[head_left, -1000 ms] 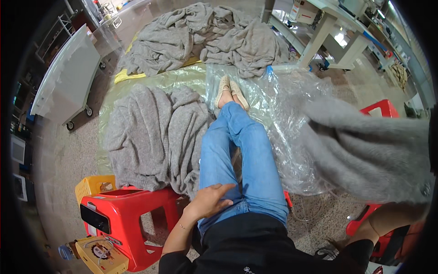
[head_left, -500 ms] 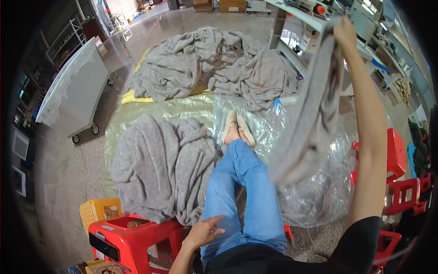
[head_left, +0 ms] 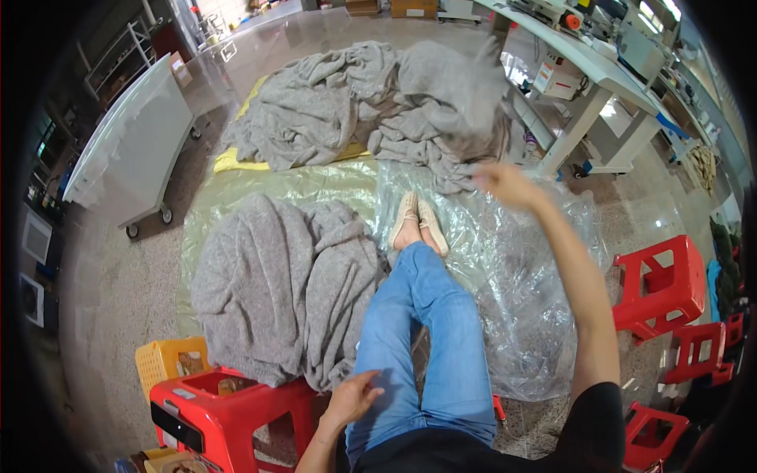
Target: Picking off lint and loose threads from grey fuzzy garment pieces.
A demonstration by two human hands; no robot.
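My right hand (head_left: 509, 187) is stretched out ahead, a little blurred, its fingers extended and nothing in them. Beyond it a grey knit garment (head_left: 453, 79), smeared by motion, is over the right part of a far heap of grey knitwear (head_left: 307, 110). My left hand (head_left: 355, 398) rests by my left thigh, empty, with its fingers apart. Close to it, at the left of my legs, lies a nearer heap of grey knitwear (head_left: 264, 284).
Clear plastic sheeting (head_left: 528, 307) covers the floor under my feet. A red stool (head_left: 229, 402) and a yellow basket (head_left: 169, 363) stand at left; several red stools (head_left: 666, 288) at right. A white wheeled cart (head_left: 130, 150) is far left, a machine table (head_left: 583, 63) far right.
My right hand has let go of the grey garment, which has flown forward to the far heap. That arm has come down and inward. My left hand has barely moved.
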